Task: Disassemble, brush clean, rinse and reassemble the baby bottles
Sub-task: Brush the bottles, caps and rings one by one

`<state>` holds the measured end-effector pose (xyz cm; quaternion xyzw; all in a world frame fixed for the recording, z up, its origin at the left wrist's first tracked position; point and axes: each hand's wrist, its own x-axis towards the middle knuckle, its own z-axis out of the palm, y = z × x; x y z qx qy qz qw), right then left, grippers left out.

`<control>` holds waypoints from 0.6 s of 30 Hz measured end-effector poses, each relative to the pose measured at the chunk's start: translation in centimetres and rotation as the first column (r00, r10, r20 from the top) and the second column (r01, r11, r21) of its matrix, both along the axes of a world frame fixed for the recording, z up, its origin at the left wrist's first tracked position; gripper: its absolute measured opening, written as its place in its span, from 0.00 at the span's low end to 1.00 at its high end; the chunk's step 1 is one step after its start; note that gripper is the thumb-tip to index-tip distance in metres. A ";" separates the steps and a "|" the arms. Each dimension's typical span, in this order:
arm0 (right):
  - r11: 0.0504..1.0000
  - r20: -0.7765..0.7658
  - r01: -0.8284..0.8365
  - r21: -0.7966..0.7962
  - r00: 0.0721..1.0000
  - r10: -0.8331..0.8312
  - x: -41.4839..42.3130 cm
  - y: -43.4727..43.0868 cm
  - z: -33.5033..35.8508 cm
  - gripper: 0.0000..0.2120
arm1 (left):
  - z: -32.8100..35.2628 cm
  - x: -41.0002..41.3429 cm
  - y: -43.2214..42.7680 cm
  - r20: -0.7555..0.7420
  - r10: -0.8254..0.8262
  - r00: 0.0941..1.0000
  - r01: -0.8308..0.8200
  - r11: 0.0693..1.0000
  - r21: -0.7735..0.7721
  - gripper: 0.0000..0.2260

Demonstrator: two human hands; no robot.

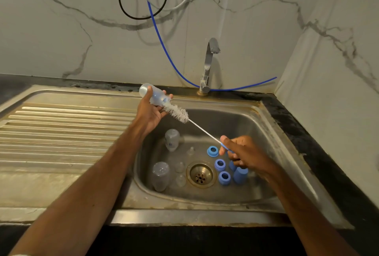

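Both grips are closed on something. The left grip holds the clear plastic baby bottle round its body, and the right grip pinches the blue handle end of the long wire bottle brush with white bristles.

The bottle is held in the air over the back left corner of the stainless steel sink. It is tilted, with its base up and to the left and its mouth facing down and to the right, toward the right grip. The brush shaft lies almost along the bottle's long axis. The bristle tip is at the mouth and most of the bristles are outside.

The next stroke probably has to run up and to the left along that shared line. The right grip would drive it while the left grip steadies the bottle.
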<state>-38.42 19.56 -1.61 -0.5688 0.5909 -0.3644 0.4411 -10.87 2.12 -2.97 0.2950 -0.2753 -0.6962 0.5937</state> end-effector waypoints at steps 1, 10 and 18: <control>1.000 -0.027 -0.004 -0.015 1.000 0.004 -0.2 0.0 0.1 0.22 | 0.0 0.3 -0.1 -0.035 0.023 0.999 -0.022 1.000 0.006 0.28; 0.957 -0.184 0.115 -0.268 0.969 -0.167 0.2 -0.4 0.0 0.09 | 0.1 -1.3 0.3 0.058 0.009 0.998 -0.009 1.000 -0.005 0.26; 0.931 -0.246 0.067 -0.359 0.955 -0.164 0.4 -0.3 0.0 0.05 | -0.4 -0.2 -0.3 -0.043 0.047 0.998 -0.047 0.999 0.003 0.25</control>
